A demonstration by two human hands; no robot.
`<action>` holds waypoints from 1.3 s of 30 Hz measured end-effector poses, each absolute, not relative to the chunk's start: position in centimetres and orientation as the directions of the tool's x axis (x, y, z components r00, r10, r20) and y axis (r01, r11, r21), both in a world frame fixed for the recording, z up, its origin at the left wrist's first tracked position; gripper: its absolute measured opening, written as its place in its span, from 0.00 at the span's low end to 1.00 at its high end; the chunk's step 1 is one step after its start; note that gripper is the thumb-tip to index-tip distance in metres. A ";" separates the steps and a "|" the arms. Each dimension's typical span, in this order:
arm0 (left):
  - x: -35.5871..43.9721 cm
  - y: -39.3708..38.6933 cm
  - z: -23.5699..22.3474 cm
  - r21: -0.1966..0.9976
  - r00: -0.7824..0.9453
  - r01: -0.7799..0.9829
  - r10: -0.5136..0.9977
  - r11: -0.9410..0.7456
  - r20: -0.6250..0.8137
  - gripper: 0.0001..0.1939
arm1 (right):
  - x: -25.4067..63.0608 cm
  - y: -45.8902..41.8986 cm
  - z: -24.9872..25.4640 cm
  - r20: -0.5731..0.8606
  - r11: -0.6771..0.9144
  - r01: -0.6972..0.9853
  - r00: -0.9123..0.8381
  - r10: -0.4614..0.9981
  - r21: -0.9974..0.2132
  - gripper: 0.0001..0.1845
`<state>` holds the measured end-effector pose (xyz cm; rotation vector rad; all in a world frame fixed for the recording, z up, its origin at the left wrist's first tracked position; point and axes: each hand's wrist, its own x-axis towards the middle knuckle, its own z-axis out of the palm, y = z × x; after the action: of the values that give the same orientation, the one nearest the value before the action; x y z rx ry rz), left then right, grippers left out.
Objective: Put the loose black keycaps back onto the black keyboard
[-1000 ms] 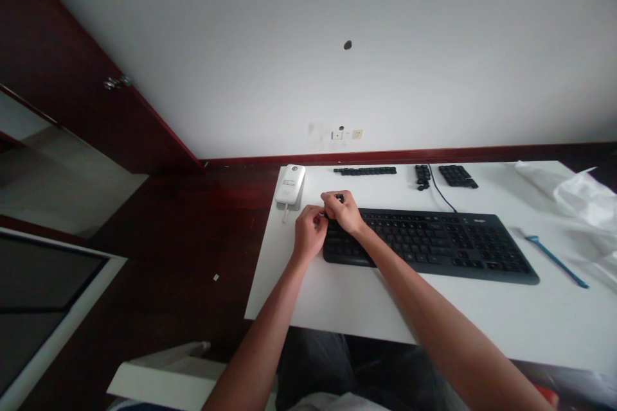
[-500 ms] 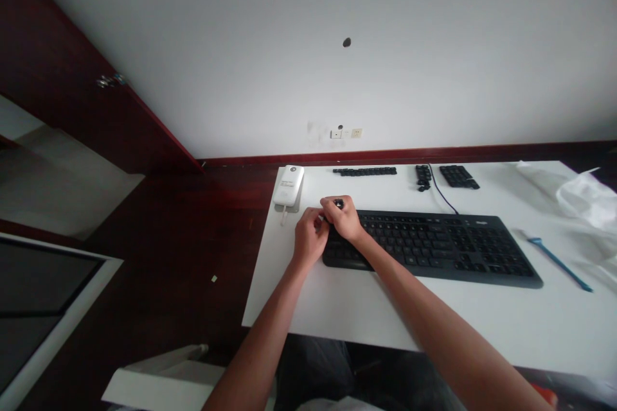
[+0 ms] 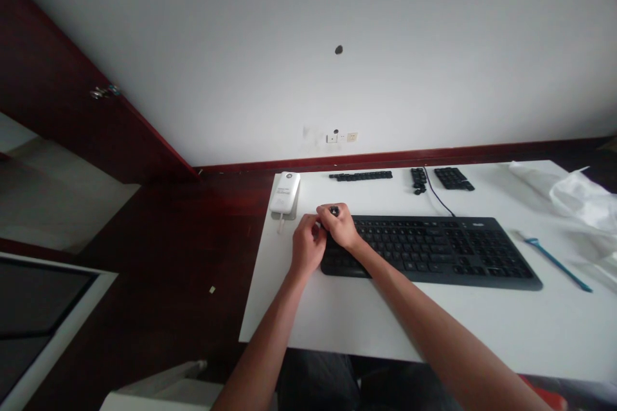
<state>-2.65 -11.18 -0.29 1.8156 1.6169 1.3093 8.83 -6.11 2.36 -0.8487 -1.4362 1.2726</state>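
A black keyboard lies across the white table, its left end partly under my hands. My right hand is closed in a fist over the keyboard's upper left corner. From the top of that fist pokes the shiny rounded end of a small black object; the rest of it is hidden. Pressed against it on the left is my left hand, fingers curled in a pinch at the keyboard's left edge. What the left fingers hold, if anything, cannot be seen.
Loose black keycaps lie in a row, a small cluster and a block along the back. A white device sits back left. On the right are a blue brush and a white plastic bag.
The camera view has shifted slightly. Both hands stay together at the keyboard's upper left corner, with hardly any change in their grip.
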 end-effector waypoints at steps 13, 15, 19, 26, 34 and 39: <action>-2.5 -10.9 -0.3 0.812 -0.119 0.546 0.940 -0.208 0.320 0.14 | 13.7 -3.0 2.3 0.038 -0.007 -0.538 -0.074 0.997 -0.843 0.31; -2.3 -11.0 -0.5 0.796 -0.121 0.578 0.946 -0.179 0.301 0.17 | 15.8 -2.0 2.3 0.026 0.039 -0.601 0.030 0.999 -0.799 0.32; -2.0 -10.6 -0.5 0.788 -0.166 0.608 0.954 -0.099 0.248 0.19 | 19.2 -0.6 2.5 -0.076 0.006 -0.769 0.071 0.995 -0.640 0.33; -1.3 -4.7 0.5 0.795 -0.232 0.606 0.963 0.033 0.136 0.15 | 19.1 -0.4 2.4 -0.127 -0.103 -0.844 -0.042 0.991 -0.527 0.33; -0.7 -2.1 0.2 0.808 -0.270 0.590 0.938 -0.016 0.216 0.21 | 19.1 -0.1 1.9 0.014 0.112 -0.613 0.162 0.987 -0.782 0.24; -1.1 -2.0 -0.5 0.870 -0.330 0.490 0.912 -0.055 0.243 0.20 | 18.4 1.4 3.0 0.233 0.251 -0.096 0.173 0.957 -0.963 0.11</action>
<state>-1.12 -1.98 -0.52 1.4887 1.8093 1.3545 18.38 1.43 3.03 -1.0176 -1.1141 0.9675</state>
